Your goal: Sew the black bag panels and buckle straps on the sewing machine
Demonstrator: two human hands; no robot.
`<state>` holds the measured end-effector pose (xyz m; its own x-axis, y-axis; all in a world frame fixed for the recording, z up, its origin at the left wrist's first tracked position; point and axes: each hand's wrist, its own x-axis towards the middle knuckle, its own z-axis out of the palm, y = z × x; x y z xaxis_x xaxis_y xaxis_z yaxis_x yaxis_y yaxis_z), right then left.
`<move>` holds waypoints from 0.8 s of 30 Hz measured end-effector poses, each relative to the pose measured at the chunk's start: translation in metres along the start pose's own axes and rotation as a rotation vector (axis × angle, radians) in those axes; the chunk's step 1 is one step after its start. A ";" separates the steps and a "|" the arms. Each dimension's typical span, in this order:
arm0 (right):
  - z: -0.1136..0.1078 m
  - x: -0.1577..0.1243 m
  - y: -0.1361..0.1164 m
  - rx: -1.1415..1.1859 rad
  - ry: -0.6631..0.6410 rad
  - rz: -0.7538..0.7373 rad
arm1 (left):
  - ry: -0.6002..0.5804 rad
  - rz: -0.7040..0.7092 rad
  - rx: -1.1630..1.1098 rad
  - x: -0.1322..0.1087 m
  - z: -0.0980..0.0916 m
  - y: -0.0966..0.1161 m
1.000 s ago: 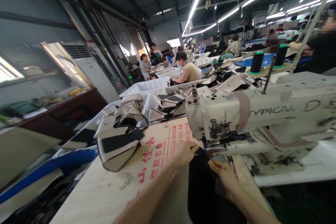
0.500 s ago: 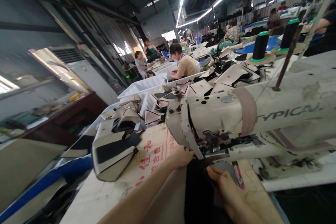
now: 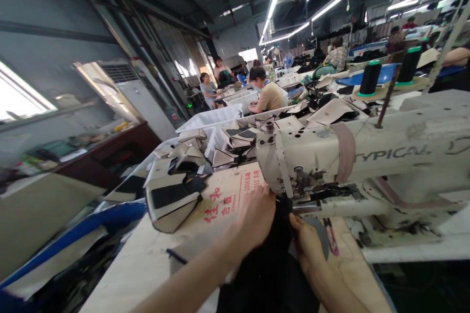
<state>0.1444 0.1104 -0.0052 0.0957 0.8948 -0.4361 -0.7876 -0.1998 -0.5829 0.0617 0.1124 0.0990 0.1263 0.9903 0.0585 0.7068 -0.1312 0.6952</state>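
Black fabric [image 3: 268,264] with a pale part at its left hangs between my hands, its far edge at the needle area of a sewing machine [image 3: 312,156]. My left hand [image 3: 257,215] is closed on the fabric's left edge, close to the machine head; its fingertips are partly hidden. On the right edge, my right hand [image 3: 306,237] pinches the cloth between thumb and fingers, just below the machine's arm. Pink-handled thread snips [image 3: 332,237] lie on the board right of that hand.
A sewn beige-and-black piece [image 3: 172,205] lies on the plywood board [image 3: 125,264] at left. White bins [image 3: 209,117] hold more such pieces behind it. Black thread cones [image 3: 370,78] stand behind the machine. A co-worker in a tan shirt [image 3: 271,95] sits beyond the bins.
My left hand has risen slightly, and the black fabric has swung and bunched, spreading further left at the bottom. The view has shifted, so the surroundings sit a little further right.
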 end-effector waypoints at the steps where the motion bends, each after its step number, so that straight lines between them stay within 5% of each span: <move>1: -0.001 0.000 -0.001 -0.009 -0.001 -0.004 | -0.049 0.035 0.031 -0.017 0.004 0.001; 3: -0.003 -0.001 -0.004 -0.022 -0.006 -0.011 | -0.147 0.104 0.163 -0.044 0.016 0.001; 6: -0.005 0.000 -0.005 -0.020 -0.007 -0.024 | -0.041 0.035 0.403 -0.055 0.039 -0.005; 9: -0.008 0.004 0.000 -0.026 0.007 -0.039 | 0.106 -0.129 0.487 -0.033 0.054 -0.013; 17: -0.010 0.009 0.005 -0.067 0.021 -0.045 | 0.158 -0.211 0.603 0.016 0.061 -0.007; 24: -0.002 0.001 0.000 -0.052 -0.011 -0.043 | 0.112 -0.216 0.151 0.027 0.057 -0.034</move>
<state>0.1455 0.1100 -0.0075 0.1219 0.9071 -0.4030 -0.7504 -0.1815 -0.6356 0.0807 0.1406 0.0357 -0.1108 0.9938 0.0053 0.8056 0.0867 0.5860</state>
